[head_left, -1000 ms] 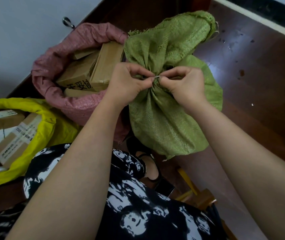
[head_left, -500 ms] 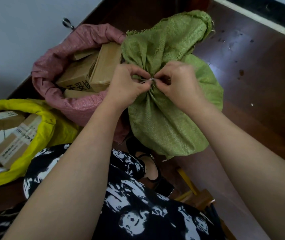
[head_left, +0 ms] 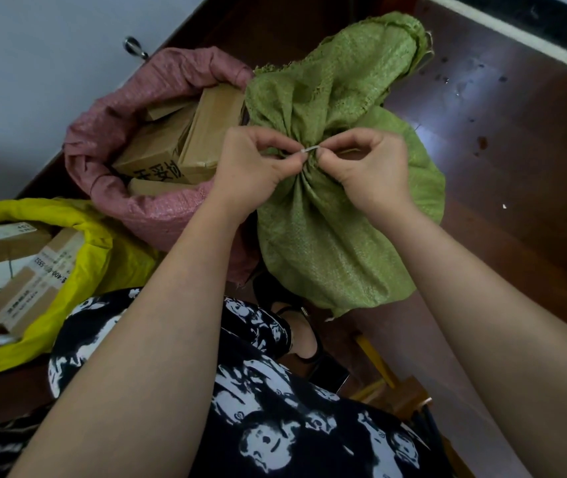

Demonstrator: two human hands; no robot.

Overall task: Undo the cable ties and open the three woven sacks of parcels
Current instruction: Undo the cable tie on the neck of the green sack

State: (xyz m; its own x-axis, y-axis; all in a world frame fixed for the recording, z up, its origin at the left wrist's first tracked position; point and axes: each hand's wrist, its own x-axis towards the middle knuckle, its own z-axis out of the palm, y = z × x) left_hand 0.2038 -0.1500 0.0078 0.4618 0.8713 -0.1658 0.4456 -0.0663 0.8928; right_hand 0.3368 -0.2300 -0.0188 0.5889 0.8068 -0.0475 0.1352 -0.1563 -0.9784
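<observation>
A green woven sack [head_left: 323, 243] stands in the middle, its neck gathered and bound by a thin pale cable tie [head_left: 310, 150]. My left hand [head_left: 251, 167] pinches the tie from the left and my right hand [head_left: 371, 167] pinches it from the right, fingertips almost touching. The sack's loose top flares above the hands. To its left a pink woven sack [head_left: 158, 215] stands open with brown cardboard parcels [head_left: 185, 146] inside. At the far left a yellow sack [head_left: 85, 236] lies open with labelled parcels [head_left: 16, 270] showing.
The sacks stand on a dark wooden floor [head_left: 502, 139] beside a pale wall [head_left: 33, 63] with a metal ring. My patterned black-and-white dress and a sandalled foot [head_left: 302, 343] are below the green sack. A yellow wooden piece [head_left: 378, 370] lies at the lower right.
My hands pressed close together on the tie half a second ago; now they have drawn slightly apart, and a short stretch of the tie shows between the fingertips again.
</observation>
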